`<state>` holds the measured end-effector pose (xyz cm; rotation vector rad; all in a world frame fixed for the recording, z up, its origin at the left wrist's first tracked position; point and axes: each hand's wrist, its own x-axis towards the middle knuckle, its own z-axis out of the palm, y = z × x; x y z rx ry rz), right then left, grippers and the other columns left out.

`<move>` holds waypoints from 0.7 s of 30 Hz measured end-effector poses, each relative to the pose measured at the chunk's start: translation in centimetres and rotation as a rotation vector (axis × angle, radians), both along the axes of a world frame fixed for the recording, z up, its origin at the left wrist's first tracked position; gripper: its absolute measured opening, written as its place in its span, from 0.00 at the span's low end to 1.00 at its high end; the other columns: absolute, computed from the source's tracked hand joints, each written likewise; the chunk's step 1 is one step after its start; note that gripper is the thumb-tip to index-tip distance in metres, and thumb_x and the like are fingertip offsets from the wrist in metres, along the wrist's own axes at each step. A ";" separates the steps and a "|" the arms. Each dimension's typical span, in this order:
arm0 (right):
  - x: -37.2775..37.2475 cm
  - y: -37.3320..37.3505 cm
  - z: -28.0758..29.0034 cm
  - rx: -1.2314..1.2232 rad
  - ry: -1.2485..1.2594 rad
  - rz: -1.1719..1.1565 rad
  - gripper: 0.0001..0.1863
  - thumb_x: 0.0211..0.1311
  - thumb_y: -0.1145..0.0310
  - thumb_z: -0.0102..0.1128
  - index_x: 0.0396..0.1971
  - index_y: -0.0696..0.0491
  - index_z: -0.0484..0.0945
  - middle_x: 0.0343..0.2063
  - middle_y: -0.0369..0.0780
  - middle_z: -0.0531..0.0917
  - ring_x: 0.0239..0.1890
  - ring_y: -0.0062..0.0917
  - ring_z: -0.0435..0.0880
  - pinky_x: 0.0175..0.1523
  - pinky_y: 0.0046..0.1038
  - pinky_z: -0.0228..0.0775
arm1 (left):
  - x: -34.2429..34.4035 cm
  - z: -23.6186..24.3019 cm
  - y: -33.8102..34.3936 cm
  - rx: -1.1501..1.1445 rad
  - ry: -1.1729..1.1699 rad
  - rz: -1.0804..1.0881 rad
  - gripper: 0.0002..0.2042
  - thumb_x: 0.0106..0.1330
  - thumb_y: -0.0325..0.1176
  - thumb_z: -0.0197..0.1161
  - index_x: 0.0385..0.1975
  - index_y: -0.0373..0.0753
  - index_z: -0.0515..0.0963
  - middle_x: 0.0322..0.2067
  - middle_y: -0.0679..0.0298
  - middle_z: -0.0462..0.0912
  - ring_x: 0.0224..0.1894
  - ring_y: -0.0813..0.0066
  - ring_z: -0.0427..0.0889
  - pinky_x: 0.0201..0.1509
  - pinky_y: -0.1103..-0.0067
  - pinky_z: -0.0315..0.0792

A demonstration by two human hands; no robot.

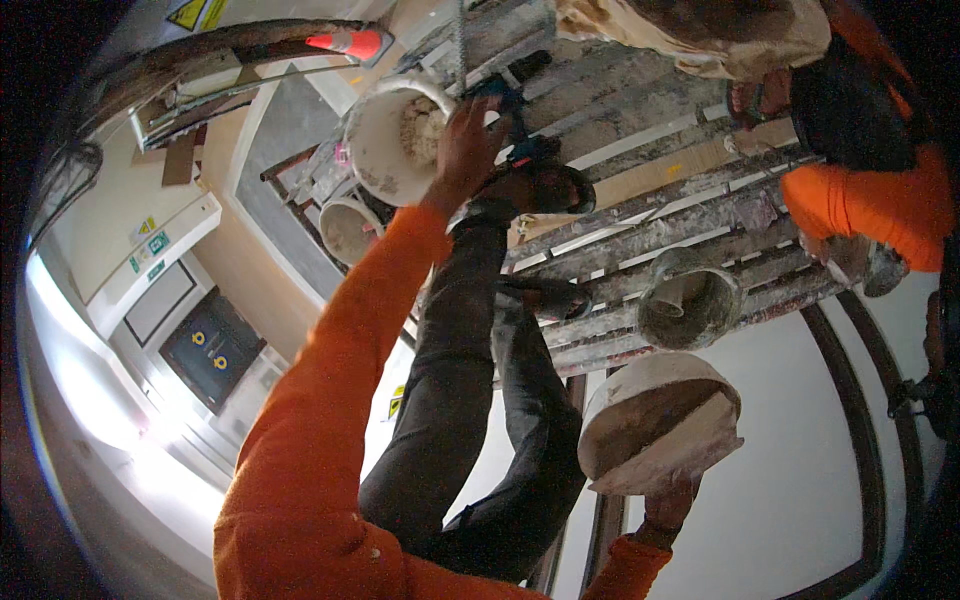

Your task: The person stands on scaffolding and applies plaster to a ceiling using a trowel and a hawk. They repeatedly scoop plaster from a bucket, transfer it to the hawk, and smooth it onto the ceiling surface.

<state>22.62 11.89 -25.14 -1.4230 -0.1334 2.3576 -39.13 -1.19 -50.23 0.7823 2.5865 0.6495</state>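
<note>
My left arm reaches forward to a white bucket (pixel 378 150) with pale, crumbly material inside. My left hand (pixel 466 150) is closed at the bucket's right rim, its fingertips partly hidden. Just beyond those fingers lies a blue-and-black power tool (pixel 508 105). Low on the right, my right hand (pixel 672 503) grips a round plaster bowl (pixel 660 385) from beneath. This bowl is tilted, and a thick, pale mass of plaster (pixel 680 445) lies along its near side.
Beneath my feet is a splattered plank platform (pixel 620 225) with gaps between boards. A smaller bucket (pixel 348 230) stands near the white one; another bucket (pixel 690 300) holds a cup. A co-worker's orange sleeve (pixel 865 200), a large sack (pixel 720 40) and a traffic cone (pixel 350 43) surround the area.
</note>
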 end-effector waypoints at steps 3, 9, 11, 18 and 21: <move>-2.7 -4.2 1.0 0.293 -0.331 -0.078 0.28 0.64 0.62 0.55 0.61 0.53 0.61 0.54 0.43 0.71 0.53 0.33 0.72 0.55 0.37 0.68 | -3.9 -5.4 7.1 -0.379 -0.058 -0.142 0.34 0.61 0.52 0.62 0.57 0.30 0.66 0.55 0.49 0.72 0.59 0.49 0.70 0.58 0.60 0.69; -5.9 -3.1 2.9 -0.020 -0.972 0.291 0.40 0.62 0.56 0.61 0.68 0.52 0.53 0.62 0.44 0.66 0.60 0.34 0.69 0.61 0.39 0.67 | -7.5 -16.6 5.0 -0.700 0.032 -0.115 0.51 0.45 0.61 0.72 0.62 0.30 0.60 0.57 0.46 0.71 0.60 0.45 0.68 0.58 0.60 0.70; -9.7 -1.7 3.5 -0.257 -1.046 0.113 0.40 0.60 0.56 0.62 0.68 0.51 0.53 0.60 0.43 0.67 0.59 0.33 0.70 0.58 0.37 0.70 | -11.4 -17.3 2.7 -0.603 -0.023 -0.277 0.53 0.39 0.61 0.75 0.61 0.30 0.61 0.52 0.44 0.74 0.56 0.43 0.72 0.57 0.60 0.72; -3.4 -5.0 2.5 0.024 -0.718 0.243 0.34 0.62 0.59 0.58 0.66 0.50 0.57 0.56 0.43 0.71 0.54 0.34 0.74 0.53 0.40 0.74 | -9.1 -12.3 5.3 -0.298 -0.339 -0.388 0.37 0.42 0.47 0.75 0.51 0.34 0.68 0.42 0.46 0.80 0.44 0.42 0.79 0.48 0.60 0.75; -4.9 -4.2 4.6 0.170 -0.803 0.305 0.25 0.66 0.67 0.52 0.63 0.46 0.64 0.52 0.44 0.77 0.48 0.41 0.78 0.50 0.52 0.73 | -6.5 -8.8 2.2 -0.238 -0.129 -0.482 0.33 0.42 0.42 0.73 0.51 0.39 0.71 0.41 0.48 0.77 0.46 0.43 0.77 0.48 0.59 0.73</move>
